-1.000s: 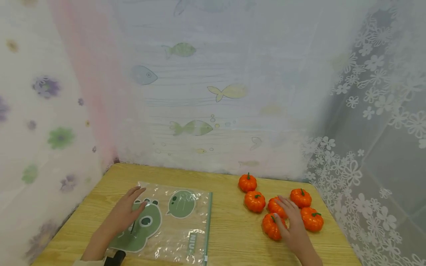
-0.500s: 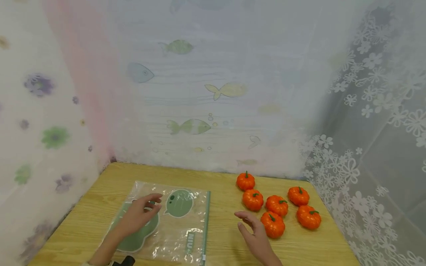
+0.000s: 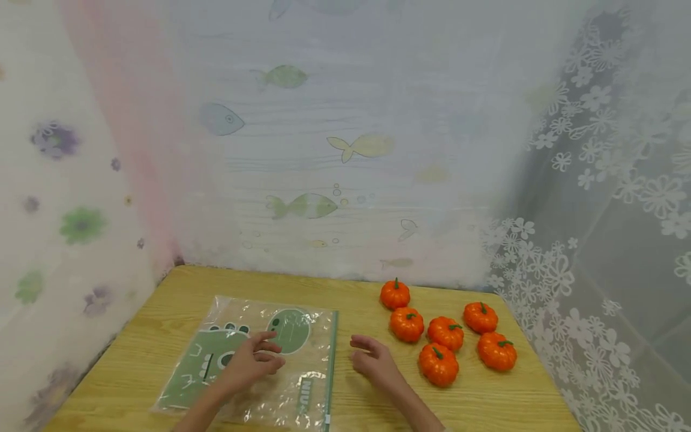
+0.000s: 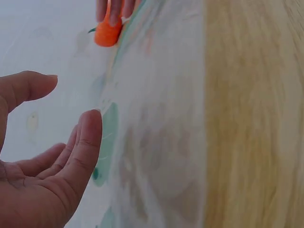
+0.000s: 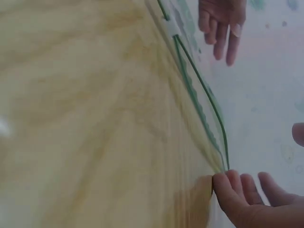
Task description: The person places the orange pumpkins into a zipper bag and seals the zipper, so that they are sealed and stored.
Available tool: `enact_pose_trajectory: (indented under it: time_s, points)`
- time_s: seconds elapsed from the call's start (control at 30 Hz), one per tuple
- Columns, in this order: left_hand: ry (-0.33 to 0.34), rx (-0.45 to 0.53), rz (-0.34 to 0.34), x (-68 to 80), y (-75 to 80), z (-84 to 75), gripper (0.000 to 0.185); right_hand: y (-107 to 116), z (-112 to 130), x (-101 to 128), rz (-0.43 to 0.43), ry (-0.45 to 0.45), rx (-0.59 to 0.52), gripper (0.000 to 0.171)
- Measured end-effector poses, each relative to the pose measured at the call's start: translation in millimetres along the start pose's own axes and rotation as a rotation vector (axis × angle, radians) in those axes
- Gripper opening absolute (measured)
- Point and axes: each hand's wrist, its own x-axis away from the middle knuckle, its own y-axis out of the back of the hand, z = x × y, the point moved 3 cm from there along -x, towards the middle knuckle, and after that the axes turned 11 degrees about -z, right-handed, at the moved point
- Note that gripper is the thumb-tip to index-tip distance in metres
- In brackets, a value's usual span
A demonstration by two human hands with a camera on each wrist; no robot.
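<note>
A clear zip bag (image 3: 270,393) with green cartoon prints lies flat on the wooden table, its green zip edge toward the right. Over the bag's middle hovers my left hand (image 3: 245,366), fingers loosely bent and holding nothing; the left wrist view shows a wide gap between thumb and fingers of this hand (image 4: 61,180). Just right of the zip edge, my right hand (image 3: 378,366) hangs above the wood, also holding nothing. In the right wrist view, the bag's two green zip strips (image 5: 192,90) stand apart below a white slider (image 5: 172,27).
Several small orange pumpkins with green stems stand on the right of the table (image 3: 351,408), the nearest pumpkin (image 3: 439,365) to the right of my right hand. A fish-printed curtain (image 3: 302,150) hangs behind, and a flower-patterned one (image 3: 561,282) borders the right side.
My right hand has left the pumpkins and moved left toward the bag's zip edge. My left hand has shifted right, from the frog-like print toward the bag's middle. The pumpkins have stayed put.
</note>
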Motion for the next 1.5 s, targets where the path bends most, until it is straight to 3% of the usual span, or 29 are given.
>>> enact_pose_trajectory:
  time_s: [0.17,0.3,0.43,0.6,0.73,0.83,1.23,1.5]
  points:
    - [0.022,-0.015,-0.020,-4.7,-16.6,13.3,0.072,-9,-4,-18,0.036,-0.133,-0.088,0.062]
    - [0.021,-0.053,-0.015,-9.5,-32.8,15.0,0.065,-12,-5,-31,0.056,-0.171,-0.134,0.064]
    - [-0.037,-0.135,-0.038,-13.7,-50.7,13.8,0.053,-14,-2,-41,0.069,-0.195,-0.144,0.067]
    - [-0.153,-0.310,-0.097,-19.0,-74.6,17.0,0.040,-15,2,-46,0.073,-0.239,-0.134,0.062]
    - [-0.198,-0.393,-0.121,-19.5,-86.5,13.8,0.036,-16,2,-49,0.073,-0.263,-0.125,0.049]
    - [-0.202,-0.409,-0.122,-17.6,-90.8,10.1,0.033,-18,2,-50,0.091,-0.262,-0.097,0.039]
    - [-0.160,-0.543,-0.185,-13.6,-106.8,2.2,0.041,-21,-5,-48,0.192,-0.122,-0.065,0.044]
    - [-0.152,-0.490,-0.190,-15.2,-108.5,-3.3,0.033,-27,-9,-45,0.158,-0.084,-0.093,0.044]
